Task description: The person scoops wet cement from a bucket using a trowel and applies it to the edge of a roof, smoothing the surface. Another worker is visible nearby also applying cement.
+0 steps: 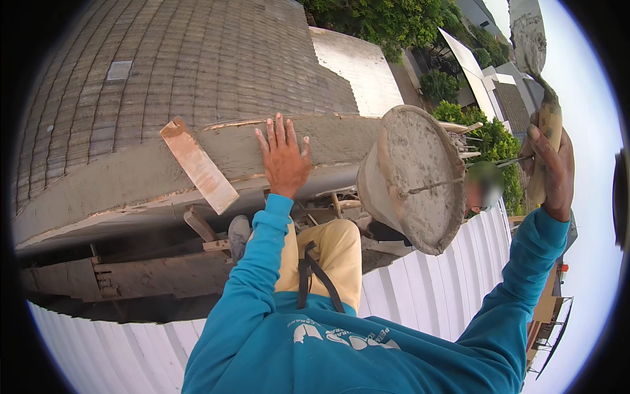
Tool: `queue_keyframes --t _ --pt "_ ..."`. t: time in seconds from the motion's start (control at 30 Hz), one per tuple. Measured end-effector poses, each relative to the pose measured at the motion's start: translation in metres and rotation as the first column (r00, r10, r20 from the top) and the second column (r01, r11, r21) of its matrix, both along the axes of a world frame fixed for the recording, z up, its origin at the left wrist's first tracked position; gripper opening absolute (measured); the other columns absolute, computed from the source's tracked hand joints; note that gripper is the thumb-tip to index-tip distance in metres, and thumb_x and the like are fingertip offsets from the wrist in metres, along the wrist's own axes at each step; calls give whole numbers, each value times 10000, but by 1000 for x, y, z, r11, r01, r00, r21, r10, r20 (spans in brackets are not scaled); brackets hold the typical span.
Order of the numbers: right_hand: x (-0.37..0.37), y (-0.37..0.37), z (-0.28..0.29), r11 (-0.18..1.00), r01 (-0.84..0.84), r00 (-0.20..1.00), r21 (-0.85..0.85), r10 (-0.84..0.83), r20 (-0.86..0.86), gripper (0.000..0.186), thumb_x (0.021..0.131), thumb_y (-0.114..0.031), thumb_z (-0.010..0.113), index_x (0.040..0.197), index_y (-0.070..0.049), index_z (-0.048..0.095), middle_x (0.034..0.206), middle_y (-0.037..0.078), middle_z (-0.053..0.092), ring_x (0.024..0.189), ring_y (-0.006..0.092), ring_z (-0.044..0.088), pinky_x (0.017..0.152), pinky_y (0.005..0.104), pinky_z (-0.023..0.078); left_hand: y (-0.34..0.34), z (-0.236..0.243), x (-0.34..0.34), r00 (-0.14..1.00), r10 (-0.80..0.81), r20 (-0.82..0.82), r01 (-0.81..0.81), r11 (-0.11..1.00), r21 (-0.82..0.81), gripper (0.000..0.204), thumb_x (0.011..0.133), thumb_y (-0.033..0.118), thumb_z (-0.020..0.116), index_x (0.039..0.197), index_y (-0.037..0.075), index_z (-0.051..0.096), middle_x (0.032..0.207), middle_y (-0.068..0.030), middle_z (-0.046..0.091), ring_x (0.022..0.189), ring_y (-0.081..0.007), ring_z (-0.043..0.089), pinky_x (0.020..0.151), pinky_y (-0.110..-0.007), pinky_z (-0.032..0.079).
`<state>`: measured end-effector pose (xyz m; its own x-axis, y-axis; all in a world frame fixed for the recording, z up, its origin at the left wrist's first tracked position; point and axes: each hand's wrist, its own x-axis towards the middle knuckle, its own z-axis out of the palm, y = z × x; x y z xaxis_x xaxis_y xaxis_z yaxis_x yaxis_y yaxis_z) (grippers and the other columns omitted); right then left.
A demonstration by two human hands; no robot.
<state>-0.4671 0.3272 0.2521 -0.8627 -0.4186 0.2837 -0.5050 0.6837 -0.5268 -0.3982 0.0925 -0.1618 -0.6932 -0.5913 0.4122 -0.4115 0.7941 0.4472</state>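
Observation:
My left hand (pixel 286 157) lies open, fingers spread, on a grey mortar-coated ledge (pixel 335 141). To its left a mortar-smeared wooden board (pixel 200 167) lies across that ledge. My right hand (pixel 551 164) is raised at the right, closed on the handle of a trowel (pixel 528 36) whose blade points up and is coated in grey mortar. A cement-crusted bucket (pixel 380 171) with grey mix inside is tilted between my hands; its thin handle reaches toward my right fingers, and I cannot tell whether they grip it too.
Another person's head (pixel 482 187) shows behind the bucket. A tiled roof (pixel 184 59) lies beyond the ledge. Below are timber formwork (pixel 200 223), a dark gap and white corrugated roofing (pixel 420 289). My legs and shoe are beside the ledge. Trees and rooftops stand farther off.

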Motion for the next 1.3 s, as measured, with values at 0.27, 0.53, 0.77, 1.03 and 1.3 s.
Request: queue_keyframes --t 0.27,0.53,0.77,1.03,1.3 --pt "-52 -73 -21 965 -263 962 -14 263 71 380 888 -337 710 1039 -7 601 711 16 558 543 92 512 483 248 390 -5 1 4 1000 3 -4 -3 1000 27 594 1014 345 434 1479 -24 411 1613 -181 257 1502 -368 208 1231 -591 74" --pt "-84 -99 -54 954 -299 951 -1 299 74 387 900 -329 695 1102 -10 612 745 1 569 585 73 536 524 252 428 1 5 9 998 -66 -13 67 993 92 651 960 259 494 1516 -37 327 1626 -200 211 1512 -392 162 1225 -619 42" --pt "-47 -118 -63 961 -266 964 69 265 24 502 916 -280 681 1295 4 513 802 73 648 669 151 643 629 306 536 -5 6 14 989 -97 -116 112 985 131 659 963 287 510 1519 -21 336 1625 -196 233 1512 -377 185 1218 -619 33" --pt "-57 -88 -95 860 -495 781 127 504 -368 424 881 -309 726 1129 15 609 855 199 682 723 327 673 672 401 532 3 120 -12 830 -286 -480 404 901 161 560 921 382 684 1422 159 568 1570 -138 395 1464 -386 317 1190 -606 206" --pt "9 21 -61 985 -162 946 52 170 -277 375 915 -279 710 1136 -16 558 801 196 638 649 323 623 621 411 486 -51 154 -70 957 -107 -270 251 772 584 640 902 357 703 1451 81 520 1449 -220 526 1280 -382 556 1080 -434 426"
